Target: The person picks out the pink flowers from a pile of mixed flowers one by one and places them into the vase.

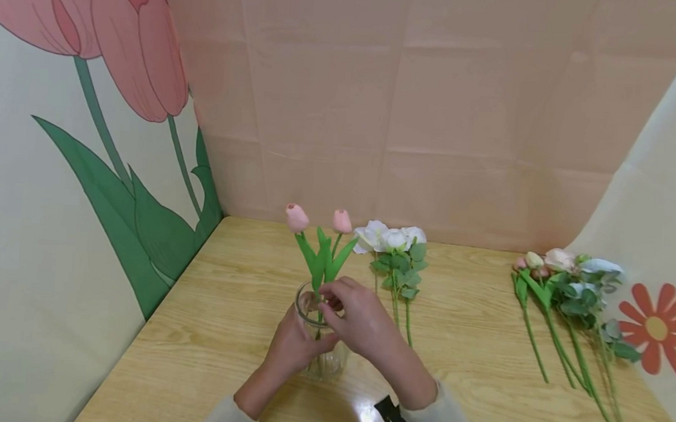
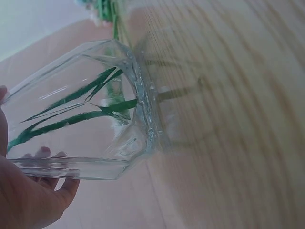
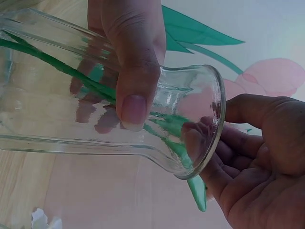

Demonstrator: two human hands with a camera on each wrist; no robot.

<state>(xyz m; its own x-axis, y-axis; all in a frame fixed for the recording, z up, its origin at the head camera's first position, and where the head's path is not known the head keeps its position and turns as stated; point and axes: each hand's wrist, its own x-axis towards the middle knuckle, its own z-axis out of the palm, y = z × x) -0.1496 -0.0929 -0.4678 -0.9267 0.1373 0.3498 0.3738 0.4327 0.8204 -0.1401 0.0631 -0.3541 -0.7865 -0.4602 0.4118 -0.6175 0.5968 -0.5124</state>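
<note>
The left hand [image 1: 293, 345] grips a clear glass vase [image 1: 328, 365], thumb on the near side and fingers around the left. The vase stands on the wooden table [image 1: 191, 331], base down. The right hand [image 1: 361, 312] is at the vase mouth, arm reaching in from the near right, wrist bent left, thumb and forefinger curved beside the stems at the rim. Whether these fingers pinch a stem cannot be told.

Two pink tulips [image 1: 297, 218] with green leaves rise from the vase, blooms well above the rim. Just right of and beyond the vase lie white flowers [image 1: 395, 240], blooms at the far side; some of their stems pass behind the right hand. A mixed bunch of flowers [image 1: 560, 276] lies well apart at the right.

The right hand covers part of the rim. The left fingers show only partly, through glass. The green stems [image 2: 66, 121] inside the vase are distorted by it. Both sleeves [image 1: 447, 418] and one bunch stem are cut off at the near edge.
</note>
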